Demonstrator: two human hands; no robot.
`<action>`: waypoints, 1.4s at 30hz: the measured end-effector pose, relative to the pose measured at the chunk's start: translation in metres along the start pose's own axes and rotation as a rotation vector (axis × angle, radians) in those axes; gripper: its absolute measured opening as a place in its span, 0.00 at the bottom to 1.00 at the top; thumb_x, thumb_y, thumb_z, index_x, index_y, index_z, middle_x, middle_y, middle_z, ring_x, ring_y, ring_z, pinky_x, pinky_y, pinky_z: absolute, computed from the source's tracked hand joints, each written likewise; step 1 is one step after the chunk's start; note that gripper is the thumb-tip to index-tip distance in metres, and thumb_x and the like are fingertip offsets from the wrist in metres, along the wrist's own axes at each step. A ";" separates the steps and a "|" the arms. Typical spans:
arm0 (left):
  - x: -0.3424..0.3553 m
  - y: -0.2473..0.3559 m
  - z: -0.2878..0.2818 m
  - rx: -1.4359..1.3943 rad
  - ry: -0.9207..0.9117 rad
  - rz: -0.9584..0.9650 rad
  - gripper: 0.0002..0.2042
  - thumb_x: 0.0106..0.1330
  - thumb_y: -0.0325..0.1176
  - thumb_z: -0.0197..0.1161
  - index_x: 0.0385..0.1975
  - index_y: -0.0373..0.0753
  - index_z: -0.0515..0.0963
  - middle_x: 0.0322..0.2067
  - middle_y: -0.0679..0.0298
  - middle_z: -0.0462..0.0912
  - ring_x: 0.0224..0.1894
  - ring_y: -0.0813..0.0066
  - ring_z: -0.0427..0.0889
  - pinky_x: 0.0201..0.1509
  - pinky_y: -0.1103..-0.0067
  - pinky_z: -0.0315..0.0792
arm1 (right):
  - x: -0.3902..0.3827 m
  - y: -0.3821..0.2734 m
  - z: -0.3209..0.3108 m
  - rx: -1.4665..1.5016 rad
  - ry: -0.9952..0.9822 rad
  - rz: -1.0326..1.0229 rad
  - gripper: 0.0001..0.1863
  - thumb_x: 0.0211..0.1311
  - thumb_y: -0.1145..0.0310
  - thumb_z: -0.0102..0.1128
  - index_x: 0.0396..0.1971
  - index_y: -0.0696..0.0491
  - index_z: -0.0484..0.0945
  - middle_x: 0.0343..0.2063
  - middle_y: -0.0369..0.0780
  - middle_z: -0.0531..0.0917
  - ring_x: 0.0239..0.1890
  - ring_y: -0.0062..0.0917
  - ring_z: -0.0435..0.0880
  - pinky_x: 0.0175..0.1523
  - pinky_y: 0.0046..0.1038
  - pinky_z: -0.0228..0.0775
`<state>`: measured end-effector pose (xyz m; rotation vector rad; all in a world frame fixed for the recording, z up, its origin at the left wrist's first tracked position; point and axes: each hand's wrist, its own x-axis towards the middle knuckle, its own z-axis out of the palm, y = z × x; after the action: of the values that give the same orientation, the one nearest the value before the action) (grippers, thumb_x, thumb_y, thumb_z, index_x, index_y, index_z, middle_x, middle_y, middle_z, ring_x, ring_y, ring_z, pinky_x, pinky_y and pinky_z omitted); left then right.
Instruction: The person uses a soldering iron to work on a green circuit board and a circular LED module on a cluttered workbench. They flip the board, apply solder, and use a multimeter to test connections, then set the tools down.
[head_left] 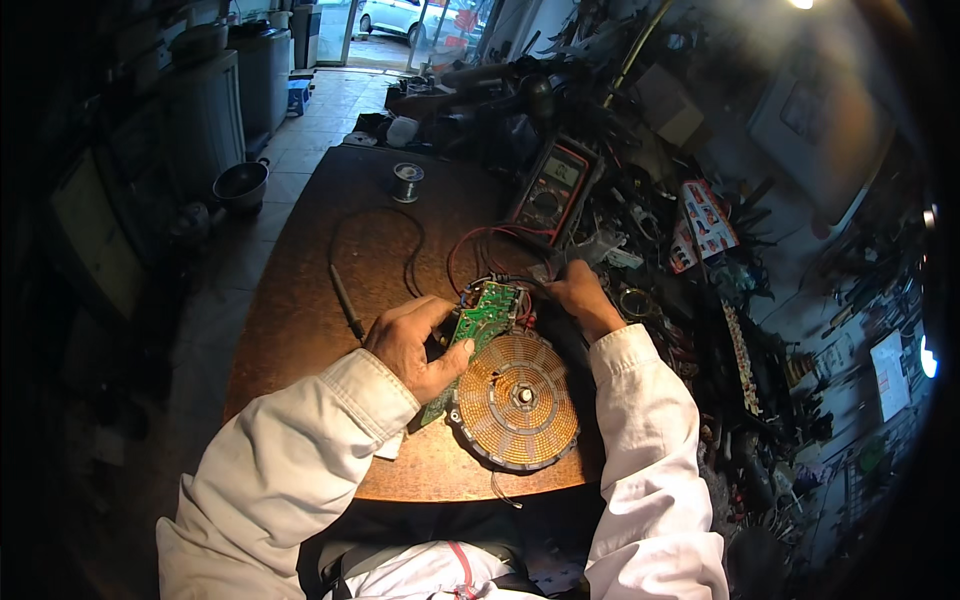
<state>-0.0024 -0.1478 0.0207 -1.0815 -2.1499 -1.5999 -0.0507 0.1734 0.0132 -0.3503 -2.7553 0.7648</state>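
Observation:
My left hand (415, 345) grips the left edge of a green circuit board (487, 312), its thumb lying across the board's face. The board is tilted, with wires and small parts along its far end. Against its right side lies a round, flat copper coil (510, 420) with a light knob at its middle. Beyond the coil, my right hand (585, 300) is closed beside dark wires near the board's far right corner; what its fingers hold is hidden. A thin black probe (346, 300) lies on the table left of my left hand.
The brown wooden table (300, 340) bears a solder spool (406, 182) at its far side. A multimeter (550, 190) with red and black leads leans at the far right. Cluttered tools and parts crowd the right. A dark pan (241, 185) stands left, beyond the table.

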 end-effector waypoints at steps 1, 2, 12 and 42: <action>0.000 0.000 -0.001 0.005 0.003 -0.002 0.18 0.59 0.38 0.68 0.41 0.28 0.79 0.32 0.51 0.83 0.34 0.60 0.85 0.39 0.71 0.77 | -0.003 -0.006 -0.001 0.018 0.019 0.025 0.23 0.51 0.61 0.72 0.36 0.68 0.80 0.37 0.59 0.85 0.45 0.48 0.86 0.49 0.41 0.75; 0.001 0.002 -0.001 0.005 -0.005 -0.010 0.18 0.59 0.37 0.68 0.41 0.28 0.79 0.32 0.51 0.82 0.34 0.60 0.85 0.39 0.71 0.77 | -0.006 -0.012 -0.003 0.036 0.039 0.050 0.22 0.52 0.62 0.71 0.35 0.68 0.80 0.36 0.58 0.85 0.43 0.46 0.87 0.48 0.39 0.75; 0.001 0.001 -0.002 0.033 -0.028 -0.042 0.16 0.59 0.36 0.67 0.40 0.30 0.79 0.32 0.50 0.82 0.36 0.57 0.84 0.40 0.68 0.76 | -0.030 -0.057 -0.061 0.150 0.723 -0.373 0.12 0.66 0.67 0.64 0.35 0.62 0.77 0.24 0.44 0.83 0.24 0.26 0.80 0.32 0.30 0.73; 0.024 -0.001 -0.054 -0.048 -0.384 -0.822 0.17 0.70 0.41 0.63 0.35 0.28 0.82 0.25 0.58 0.85 0.23 0.75 0.83 0.26 0.76 0.78 | -0.103 -0.077 -0.048 1.481 -0.196 -0.126 0.25 0.74 0.49 0.43 0.22 0.53 0.67 0.15 0.34 0.67 0.11 0.18 0.63 0.16 0.21 0.53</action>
<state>-0.0312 -0.1871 0.0542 -0.5476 -3.0956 -1.8524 0.0489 0.1013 0.0746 0.2262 -1.5770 2.4559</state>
